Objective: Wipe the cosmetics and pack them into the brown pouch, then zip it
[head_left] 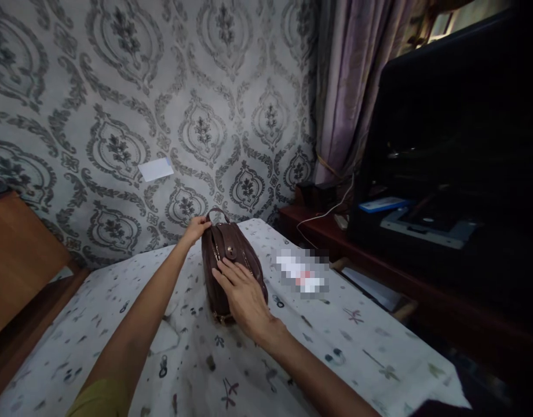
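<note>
Left hand [197,229] reaches forward, fingers pinched shut on the far end of the dark brown leather handbag [230,260], right at the base of its short loop handle [218,212]. Bag stands upright on the white tablecloth with small dark printed motifs [362,347], about mid-table, end-on to the camera, gold zipper and a round snap visible on top. Right hand [244,295] lies flat and open on the bag's near right flank, fingers spread, pressing, not gripping. So the bag sits between both hands: left at the far end, right on the near side. Right of the bag, a small white object [302,271] on the cloth is blurred out; any label unreadable. No legible brand on the bag.
</note>
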### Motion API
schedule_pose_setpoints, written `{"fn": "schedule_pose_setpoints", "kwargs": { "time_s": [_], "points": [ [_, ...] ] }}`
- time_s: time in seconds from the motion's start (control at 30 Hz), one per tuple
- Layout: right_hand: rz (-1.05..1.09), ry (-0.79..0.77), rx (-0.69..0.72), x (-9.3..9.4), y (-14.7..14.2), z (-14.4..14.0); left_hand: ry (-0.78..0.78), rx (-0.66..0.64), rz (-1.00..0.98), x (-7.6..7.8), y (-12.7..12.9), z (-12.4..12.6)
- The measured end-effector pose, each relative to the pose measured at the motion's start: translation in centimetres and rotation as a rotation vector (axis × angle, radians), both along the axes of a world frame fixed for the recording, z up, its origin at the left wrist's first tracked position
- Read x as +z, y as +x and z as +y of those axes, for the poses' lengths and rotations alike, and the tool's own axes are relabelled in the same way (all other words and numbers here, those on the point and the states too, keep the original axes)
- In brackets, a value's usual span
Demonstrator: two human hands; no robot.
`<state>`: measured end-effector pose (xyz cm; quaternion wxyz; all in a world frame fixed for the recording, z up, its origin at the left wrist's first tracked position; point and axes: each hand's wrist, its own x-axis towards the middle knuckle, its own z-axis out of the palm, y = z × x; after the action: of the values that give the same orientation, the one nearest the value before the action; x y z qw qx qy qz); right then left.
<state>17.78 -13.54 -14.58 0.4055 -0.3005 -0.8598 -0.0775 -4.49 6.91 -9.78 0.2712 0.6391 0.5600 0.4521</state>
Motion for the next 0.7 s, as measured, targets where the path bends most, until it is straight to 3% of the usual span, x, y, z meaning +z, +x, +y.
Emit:
{"fn": "schedule_pose_setpoints", "kwargs": {
  "time_s": [0.2, 0.7],
  "points": [
    [0.047, 0.01, 0.001, -1.4, -0.1, 0.8, -0.028, 0.034, 0.004, 0.3, 0.0, 0.6],
    [0.095, 0.021, 0.022, -1.5, -0.1, 0.7, -0.026, 0.046, 0.058, 0.7, 0.4, 0.0]
  ]
}}
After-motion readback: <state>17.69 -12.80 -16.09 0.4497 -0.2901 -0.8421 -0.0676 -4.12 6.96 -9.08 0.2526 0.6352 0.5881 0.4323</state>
